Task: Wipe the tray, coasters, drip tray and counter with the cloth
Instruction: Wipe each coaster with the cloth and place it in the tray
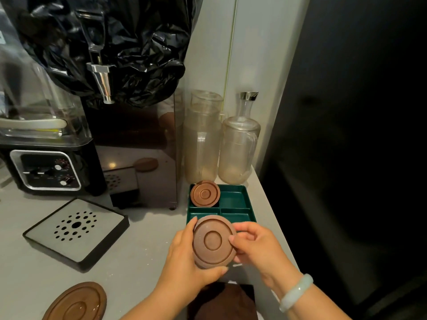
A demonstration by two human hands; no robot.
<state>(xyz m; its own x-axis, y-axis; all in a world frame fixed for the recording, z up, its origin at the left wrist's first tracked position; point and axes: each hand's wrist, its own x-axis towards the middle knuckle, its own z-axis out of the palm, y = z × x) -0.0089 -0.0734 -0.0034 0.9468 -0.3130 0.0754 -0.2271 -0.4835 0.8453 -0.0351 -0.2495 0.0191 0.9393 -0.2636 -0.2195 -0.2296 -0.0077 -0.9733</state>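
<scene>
Presently, the bench (143, 245) carries everything, and the green tray (233, 199) serves as your reference. Left of the tray stands the dark dispenser (129, 144), draped in black plastic; behind the tray stand two clear jugs (203, 139). Further left of the tray, the drip tray (76, 232) lies skewed on the bench with its perforated plate uppermost. A large oval coaster (76, 301) lies well to the near left of the tray. The brown cloth (221, 301) lies on the near side of the tray, beneath your wrists and not in use. One round coaster (205, 193) leans in the tray's far left compartment.

Your left hand (184, 257) and right hand (254, 245) both clasp the held coaster (213, 241) by its rim, just over the tray's near edge.

In my judgement, this coaster is being handled bare. Keep one hand on the rim, take up the cloth with the other, and work it through the ring grooves, then the underside, before seating it.
</scene>
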